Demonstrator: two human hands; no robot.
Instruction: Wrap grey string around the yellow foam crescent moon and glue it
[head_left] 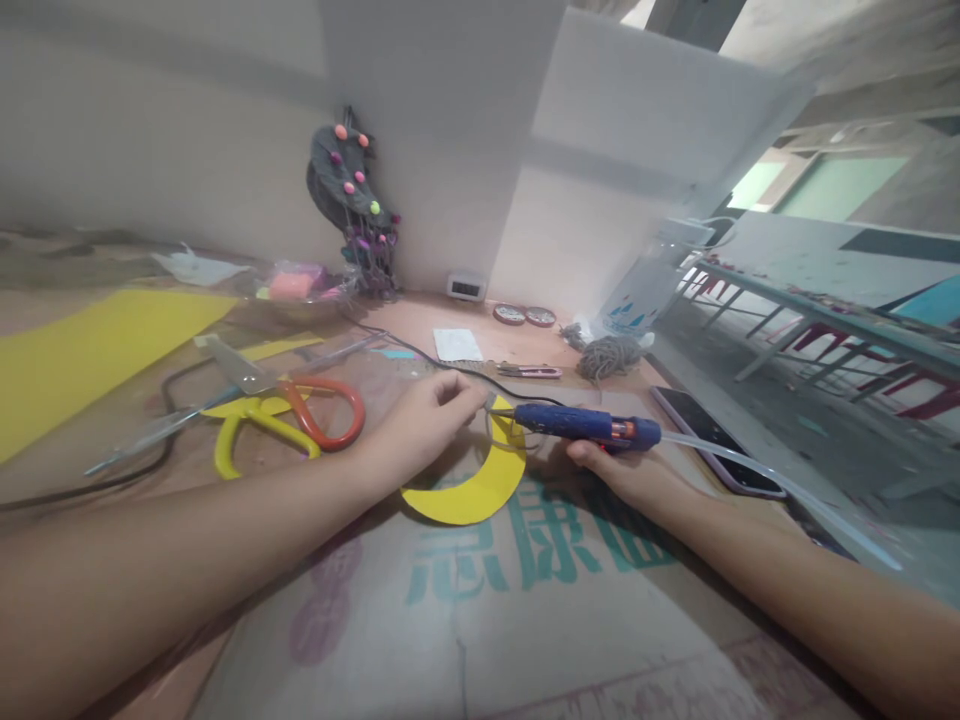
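My left hand (444, 412) is closed in a pinch at the upper tip of a yellow crescent (480, 490) cut from paper or felt. A thin grey strand, like yarn, loops over the crescent near that tip; its end is hidden by my fingers. My right hand (604, 468) grips a blue hot glue gun (574, 422), its nozzle pointing left at the crescent's tip. A clear glue stick (765, 465) sticks out of the gun's back. Under the crescent lies cardboard (360, 640) printed with green characters.
Left lie scissors (328, 412) with orange and yellow handles, and a yellow sheet (97, 350). Behind are a decorated grey crescent (341, 185), thread snips (529, 371), a white card (457, 345) and grey yarn (609, 357). A phone (716, 440) rests right. The gun's black cord (427, 350) runs behind my left hand.
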